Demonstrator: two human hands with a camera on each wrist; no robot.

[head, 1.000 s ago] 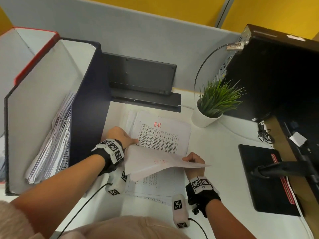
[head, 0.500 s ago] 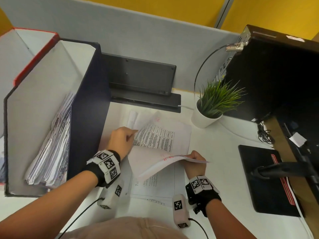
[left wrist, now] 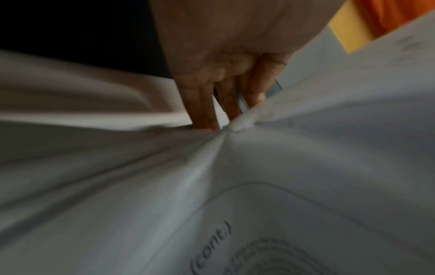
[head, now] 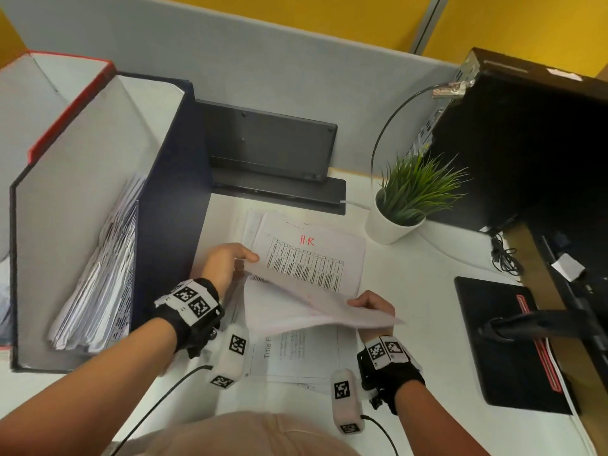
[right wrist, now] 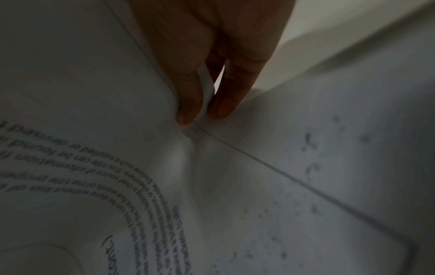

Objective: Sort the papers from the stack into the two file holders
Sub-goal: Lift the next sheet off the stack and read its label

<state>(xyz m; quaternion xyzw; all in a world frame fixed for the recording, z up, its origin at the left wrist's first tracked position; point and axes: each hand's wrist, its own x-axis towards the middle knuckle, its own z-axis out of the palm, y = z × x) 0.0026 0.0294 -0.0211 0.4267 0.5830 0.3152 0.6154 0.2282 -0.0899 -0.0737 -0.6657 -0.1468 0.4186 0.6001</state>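
A stack of printed papers point(head: 296, 353) lies on the white desk, and the sheet showing on top carries a red "H.R" mark point(head: 307, 240). One loose sheet point(head: 316, 307) is raised over the stack, tilted down to the right. My left hand point(head: 245, 261) pinches its left corner, thumb on top, fingers point(left wrist: 207, 104) under the paper. My right hand point(head: 365, 302) grips its right edge, the paper caught between fingers point(right wrist: 190, 96). A navy file holder point(head: 171, 225) stands at the left with several papers point(head: 98, 274) inside. A red-edged holder point(head: 65, 100) stands behind it.
A potted plant point(head: 404, 205) stands right of the stack. A black device point(head: 269, 146) leans on the grey partition behind it. A dark monitor point(head: 526, 143) and its stand base point(head: 506, 340) fill the right side, with cables point(head: 503, 255) beside them.
Half a second ago my left hand was lifting the "H.R" sheet's corner; that sheet now lies flat and the hand is back on the raised sheet's left corner. My right hand kept hold.
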